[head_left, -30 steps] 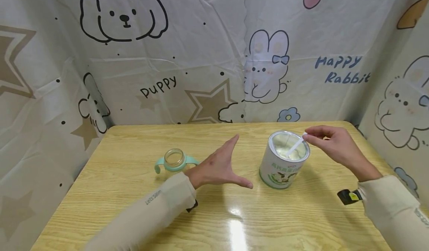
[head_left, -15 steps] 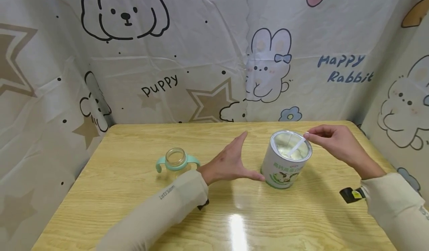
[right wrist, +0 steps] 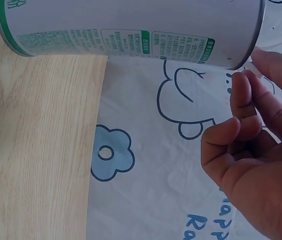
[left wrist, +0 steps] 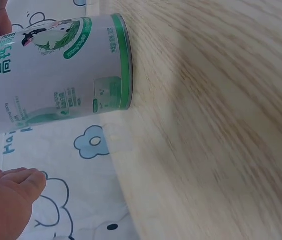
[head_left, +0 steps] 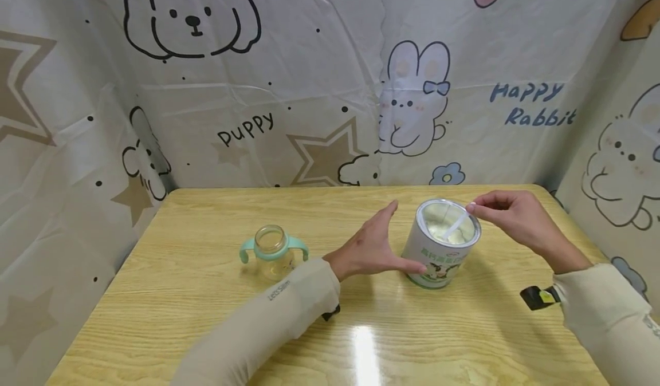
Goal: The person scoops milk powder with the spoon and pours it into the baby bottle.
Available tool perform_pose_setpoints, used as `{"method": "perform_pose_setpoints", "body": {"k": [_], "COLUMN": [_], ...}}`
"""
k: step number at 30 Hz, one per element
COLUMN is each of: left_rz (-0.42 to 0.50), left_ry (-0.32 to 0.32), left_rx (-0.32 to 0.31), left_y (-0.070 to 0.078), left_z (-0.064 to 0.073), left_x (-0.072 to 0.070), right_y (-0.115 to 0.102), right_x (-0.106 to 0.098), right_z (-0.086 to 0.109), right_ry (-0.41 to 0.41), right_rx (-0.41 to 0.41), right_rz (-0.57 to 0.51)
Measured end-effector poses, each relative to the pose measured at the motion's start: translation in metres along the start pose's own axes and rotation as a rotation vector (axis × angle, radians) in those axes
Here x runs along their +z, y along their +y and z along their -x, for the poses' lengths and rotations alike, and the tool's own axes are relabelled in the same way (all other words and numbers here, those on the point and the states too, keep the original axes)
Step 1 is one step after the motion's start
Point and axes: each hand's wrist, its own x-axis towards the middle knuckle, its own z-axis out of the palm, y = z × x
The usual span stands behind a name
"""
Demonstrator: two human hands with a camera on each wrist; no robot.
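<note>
While the right hand (head_left: 515, 217) pinches a white stick (head_left: 455, 225) in the can (head_left: 443, 251), the left hand (head_left: 371, 245) hovers just left of the can, fingers spread wide, bottle (head_left: 272, 253) further left.

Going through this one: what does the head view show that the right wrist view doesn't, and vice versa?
Only the head view: the bottle with two green handles, the left hand, and pale powder inside the can.

Only the right wrist view: blocks of small green print on the can's side.

Both: the can, right hand, wooden table and printed backdrop.
</note>
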Motion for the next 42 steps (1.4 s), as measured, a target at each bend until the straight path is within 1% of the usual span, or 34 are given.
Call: {"method": "perform_pose_setpoints", "body": {"k": [9, 14, 18, 22, 26, 32, 37, 42], "left_rz": [0.053, 0.062, 0.08, 0.158, 0.215, 0.221, 0.228, 0.237], "left_ry": [0.037, 0.054, 0.064, 0.072, 0.072, 0.103, 0.116, 0.119], "left_rx": [0.032, 0.052, 0.101, 0.166, 0.172, 0.154, 0.145, 0.134], "left_y": [0.001, 0.004, 0.004, 0.002, 0.004, 0.006, 0.006, 0.005], "left_z": [-0.012, -0.015, -0.018, -0.022, -0.023, -0.025, -0.026, -0.026], "left_x": [0.011, 0.016, 0.02, 0.024, 0.029, 0.033, 0.035, 0.035], "right_y": [-0.008, -0.015, -0.019, -0.024, -0.026, -0.027, -0.029, -0.027], "right_x": [0.002, 0.003, 0.004, 0.004, 0.006, 0.006, 0.005, 0.004], "right_z": [0.0, 0.001, 0.002, 0.004, 0.005, 0.006, 0.007, 0.006], "right_ry": [0.015, -0.011, -0.043, -0.062, -0.075, -0.086, -0.088, -0.072], "right_rx": [-0.026, -0.023, -0.035, -0.05, -0.076, -0.099, -0.07, -0.003], "right_rz": [-0.01, 0.0, -0.002, 0.0, -0.016, -0.032, -0.057, -0.091]}}
